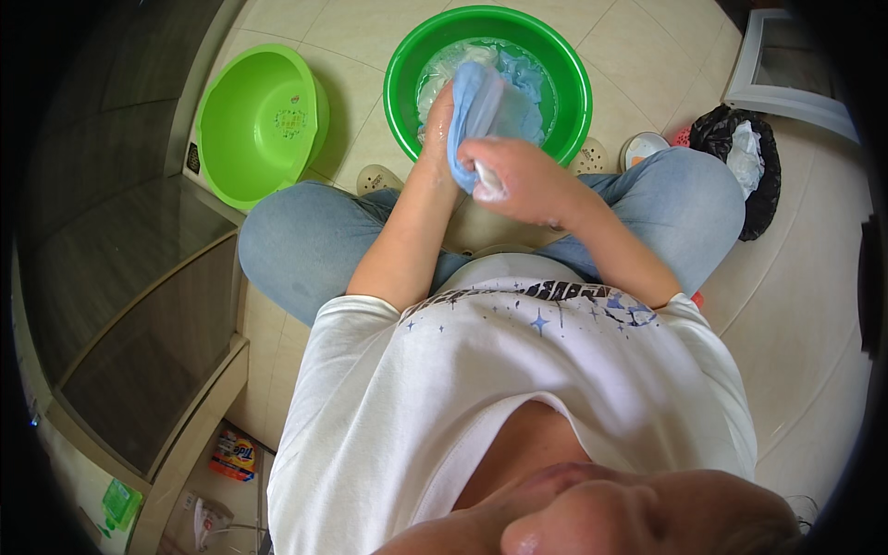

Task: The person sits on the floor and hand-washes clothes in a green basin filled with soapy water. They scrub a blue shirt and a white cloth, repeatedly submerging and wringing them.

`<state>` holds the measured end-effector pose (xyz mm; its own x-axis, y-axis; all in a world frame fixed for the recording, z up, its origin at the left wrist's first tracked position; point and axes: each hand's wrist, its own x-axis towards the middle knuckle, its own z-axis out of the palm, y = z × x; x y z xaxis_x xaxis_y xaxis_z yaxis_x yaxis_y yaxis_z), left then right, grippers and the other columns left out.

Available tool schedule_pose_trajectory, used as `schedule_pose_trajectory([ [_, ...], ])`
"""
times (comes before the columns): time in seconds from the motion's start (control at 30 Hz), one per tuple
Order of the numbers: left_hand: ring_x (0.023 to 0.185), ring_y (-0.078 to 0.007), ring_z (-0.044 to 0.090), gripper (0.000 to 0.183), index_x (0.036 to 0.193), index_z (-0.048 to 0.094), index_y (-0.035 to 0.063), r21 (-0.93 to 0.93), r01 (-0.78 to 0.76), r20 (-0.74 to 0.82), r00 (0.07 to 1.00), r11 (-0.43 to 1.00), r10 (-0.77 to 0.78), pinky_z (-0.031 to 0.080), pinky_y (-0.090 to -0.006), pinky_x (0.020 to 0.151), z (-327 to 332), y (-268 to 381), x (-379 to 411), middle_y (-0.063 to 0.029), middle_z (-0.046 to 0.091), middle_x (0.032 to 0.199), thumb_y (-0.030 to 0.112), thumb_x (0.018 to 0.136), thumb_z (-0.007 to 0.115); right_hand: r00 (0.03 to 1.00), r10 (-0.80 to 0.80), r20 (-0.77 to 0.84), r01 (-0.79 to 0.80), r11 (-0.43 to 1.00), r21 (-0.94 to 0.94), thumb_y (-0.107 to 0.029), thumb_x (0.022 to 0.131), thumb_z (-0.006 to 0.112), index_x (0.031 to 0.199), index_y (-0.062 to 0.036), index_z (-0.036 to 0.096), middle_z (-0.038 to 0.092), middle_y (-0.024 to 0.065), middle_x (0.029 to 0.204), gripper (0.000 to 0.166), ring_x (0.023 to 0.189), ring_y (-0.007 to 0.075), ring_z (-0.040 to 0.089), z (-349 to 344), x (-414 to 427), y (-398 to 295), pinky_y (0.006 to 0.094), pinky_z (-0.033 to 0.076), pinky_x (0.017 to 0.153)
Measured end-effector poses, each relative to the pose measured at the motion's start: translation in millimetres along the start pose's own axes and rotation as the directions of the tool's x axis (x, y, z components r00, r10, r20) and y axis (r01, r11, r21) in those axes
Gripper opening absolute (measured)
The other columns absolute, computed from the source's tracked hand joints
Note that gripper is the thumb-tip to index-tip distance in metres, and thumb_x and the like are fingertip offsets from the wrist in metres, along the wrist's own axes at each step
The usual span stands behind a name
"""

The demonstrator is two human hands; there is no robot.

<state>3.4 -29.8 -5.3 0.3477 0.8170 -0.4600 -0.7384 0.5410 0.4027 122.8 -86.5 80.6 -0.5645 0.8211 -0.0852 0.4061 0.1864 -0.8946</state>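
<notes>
My left hand (439, 123) holds up a wet light blue cloth (473, 97), its fingers mostly hidden behind the fabric. Closed in a fist against the near end of this cloth, my right hand (524, 180) grips a small white item (490, 183); whether it is soap or bunched fabric cannot be told. Both hands are wet, above the near side of a dark green plastic basin (583, 104). Sudsy water fills the basin's bottom. A whitish cloth (436, 80) and more light blue fabric (524, 73) lie in it.
A lime green basin (257, 118) leans at the left beside a dark cabinet (139, 333). My bent knees flank my arms. On the right are a black-bagged bin (770, 173) and a grey-framed panel (784, 104). A Tide packet (234, 456) lies low at left.
</notes>
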Motion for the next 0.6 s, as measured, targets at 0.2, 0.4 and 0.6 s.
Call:
schedule_pose_trajectory([
  [0.2, 0.083, -0.0184, 0.059, 0.034, 0.119, 0.049, 0.0067, 0.037, -0.035, 0.055, 0.998, 0.999, 0.033, 0.050, -0.0296, 0.073, -6.9, -11.5, 1.4, -0.0080, 0.059, 0.101, 0.021, 0.089, 0.051, 0.981, -0.192, 0.002, 0.188, 0.958, -0.216, -0.007, 0.072, 0.060, 0.096, -0.0094, 0.057, 0.056, 0.0129, 0.087, 0.025, 0.083, 0.0321, 0.056, 11.5, -0.7, -9.8, 0.0393, 0.045, 0.071],
  [0.4, 0.100, -0.0199, 0.053, 0.037, 0.128, 0.040, 0.0101, -0.397, 0.332, 0.421, 0.894, 0.856, -0.151, 0.043, -0.0336, 0.089, -9.5, -52.9, 23.8, -0.0089, 0.052, 0.116, 0.024, 0.093, 0.041, 0.851, -0.451, -0.268, 0.296, 0.834, -0.465, -0.009, 0.073, 0.061, 0.109, -0.0156, 0.057, 0.056, 0.0106, 0.098, 0.036, 0.090, 0.0295, 0.056, 7.8, 25.4, 12.6, 0.0396, 0.046, 0.074],
  [0.6, 0.122, -0.0258, 0.038, 0.044, 0.133, 0.031, 0.0105, -0.173, 0.217, 0.263, 0.950, 0.961, -0.167, 0.031, -0.0403, 0.103, 47.0, -41.3, -19.4, -0.0117, 0.038, 0.133, 0.030, 0.094, 0.036, 0.717, -0.180, -0.673, -0.030, 0.957, -0.288, -0.014, 0.076, 0.058, 0.108, -0.0115, 0.054, 0.052, 0.0127, 0.101, 0.032, 0.095, 0.0326, 0.053, -24.6, 49.2, 47.8, 0.0399, 0.045, 0.079],
])
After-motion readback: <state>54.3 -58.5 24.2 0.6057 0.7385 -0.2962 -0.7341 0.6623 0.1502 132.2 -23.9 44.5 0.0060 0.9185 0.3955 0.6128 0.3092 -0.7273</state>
